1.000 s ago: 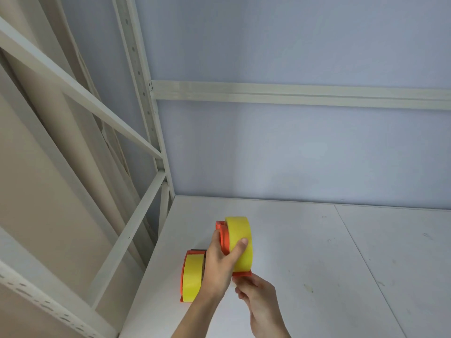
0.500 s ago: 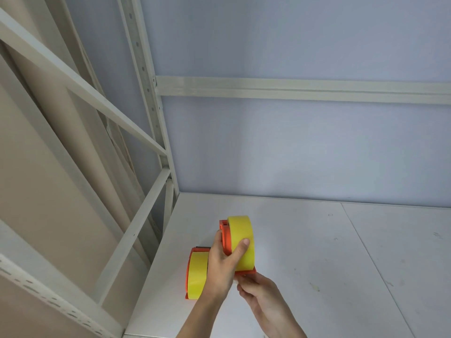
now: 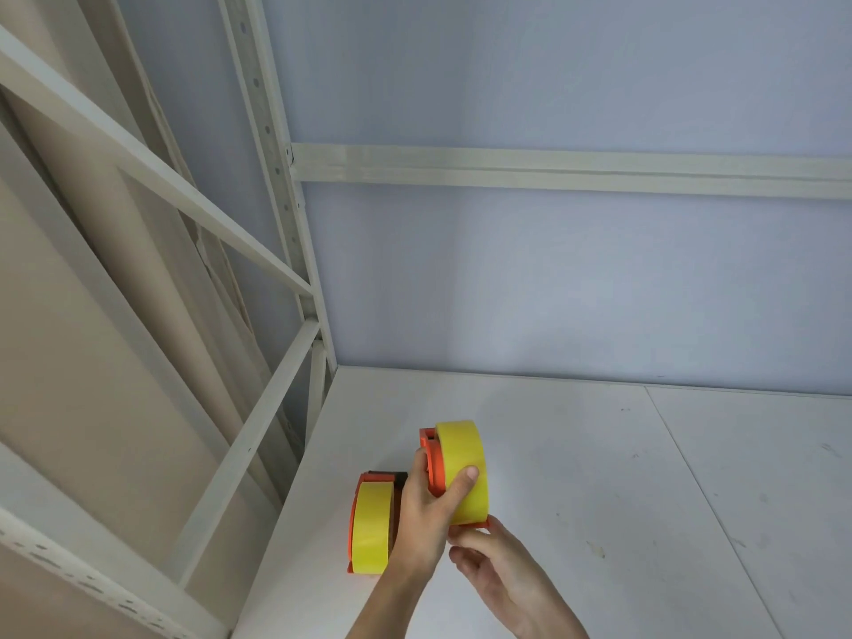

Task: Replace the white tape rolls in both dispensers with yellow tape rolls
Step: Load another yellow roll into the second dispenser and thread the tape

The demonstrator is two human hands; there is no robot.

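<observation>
In the head view we hold the second orange plastic tape dispenser (image 3: 431, 458) upright near the left front of the white shelf board (image 3: 599, 477), with a glossy yellow tape roll (image 3: 461, 468) already on its hub. We judge it is kept upright, roll face towards us, so the roll can be pressed fully home and its free end led towards the cutter; whether the base touches the board we cannot tell.

Our left hand (image 3: 426, 518) comes up from six o'clock and wraps the dispenser's left side: the thumb lies across the yellow band at about five o'clock on the roll, the fingers curl behind the orange body. That is a firm clasp on dispenser and roll together, the wrist fairly straight, the forearm rising from the bottom edge.

Our right hand (image 3: 502, 574) sits just below, at five o'clock from the roll. Its fingertips (image 3: 465, 537) touch the orange lower edge beneath the roll, seemingly pinching it, though whether it grips the plastic or a tape end we cannot tell. The palm faces up and left.

At eight o'clock from the held dispenser, just beside our left wrist, the first orange dispenser (image 3: 355, 518) stands on the board with its own yellow tape roll (image 3: 372, 528) fitted, untouched. No white rolls are visible, so we judge the task nearly finished.
</observation>
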